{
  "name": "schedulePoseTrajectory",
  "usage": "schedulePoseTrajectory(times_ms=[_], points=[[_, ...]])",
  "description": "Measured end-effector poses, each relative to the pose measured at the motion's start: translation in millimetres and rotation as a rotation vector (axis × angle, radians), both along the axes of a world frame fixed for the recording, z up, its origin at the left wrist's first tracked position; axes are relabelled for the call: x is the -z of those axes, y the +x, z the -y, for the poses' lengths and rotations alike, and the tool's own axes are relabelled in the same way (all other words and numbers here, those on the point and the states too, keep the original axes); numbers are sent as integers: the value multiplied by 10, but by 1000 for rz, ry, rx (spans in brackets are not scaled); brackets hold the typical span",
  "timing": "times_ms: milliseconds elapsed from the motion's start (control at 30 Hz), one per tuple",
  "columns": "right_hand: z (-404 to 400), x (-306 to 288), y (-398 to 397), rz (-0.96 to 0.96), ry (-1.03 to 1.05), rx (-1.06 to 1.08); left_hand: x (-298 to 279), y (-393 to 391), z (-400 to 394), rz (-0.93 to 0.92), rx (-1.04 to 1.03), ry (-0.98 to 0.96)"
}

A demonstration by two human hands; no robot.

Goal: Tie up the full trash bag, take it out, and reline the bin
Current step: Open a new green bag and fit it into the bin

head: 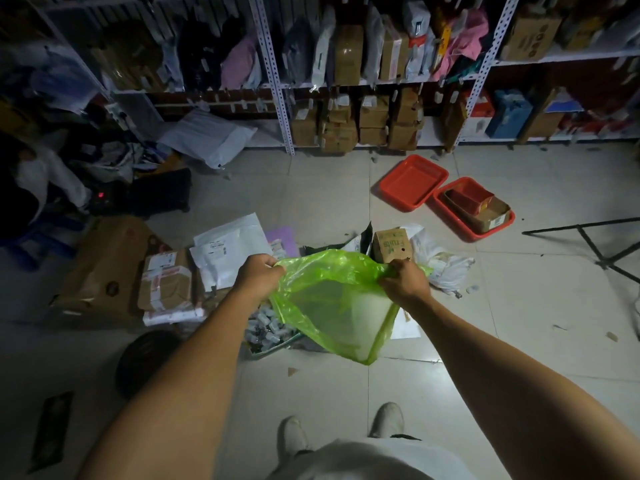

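Green and translucent, a thin plastic bag (pixel 332 306) hangs in the air between a person's two hands above a pale tiled floor (pixel 519 306) in a dim storeroom; the left hand (pixel 259 277) grips one side of the bag's top edge with its fingers curled round the film, and the right hand (pixel 405 282) pinches the opposite side, the mouth stretched open between them; the bag's lower corner dangles just above the floor; under the bag, partly hidden by it, sits a container of small grey items (pixel 268 329); behind it lie a brown carton with green lettering (pixel 391 244), white mailer bags (pixel 230 249) and taped cardboard parcels (pixel 165 282); two red trays (pixel 412 181) rest farther back, touching each other, one holding a cardboard box; a round dark object (pixel 147 362) stands near the left forearm; metal shelving (pixel 277 81) packed with parcels fills the background; the person's pale shoes (pixel 386 419) show at the bottom edge.
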State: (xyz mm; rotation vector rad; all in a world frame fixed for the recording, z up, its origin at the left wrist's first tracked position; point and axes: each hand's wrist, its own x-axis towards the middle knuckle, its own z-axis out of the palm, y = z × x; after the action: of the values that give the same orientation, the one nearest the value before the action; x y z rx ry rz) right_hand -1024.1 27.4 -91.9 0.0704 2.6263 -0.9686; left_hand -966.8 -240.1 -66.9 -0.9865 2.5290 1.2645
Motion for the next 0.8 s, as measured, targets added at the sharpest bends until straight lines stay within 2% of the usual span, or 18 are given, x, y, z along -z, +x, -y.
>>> schedulePoseTrajectory(times_ms=[333,800], points=[[-252,591,-171,120,36,-65,661,-105,-386,-1,-34,34],[98,1933,-324,283,54,24,2203,-515,-367,39,-87,154]])
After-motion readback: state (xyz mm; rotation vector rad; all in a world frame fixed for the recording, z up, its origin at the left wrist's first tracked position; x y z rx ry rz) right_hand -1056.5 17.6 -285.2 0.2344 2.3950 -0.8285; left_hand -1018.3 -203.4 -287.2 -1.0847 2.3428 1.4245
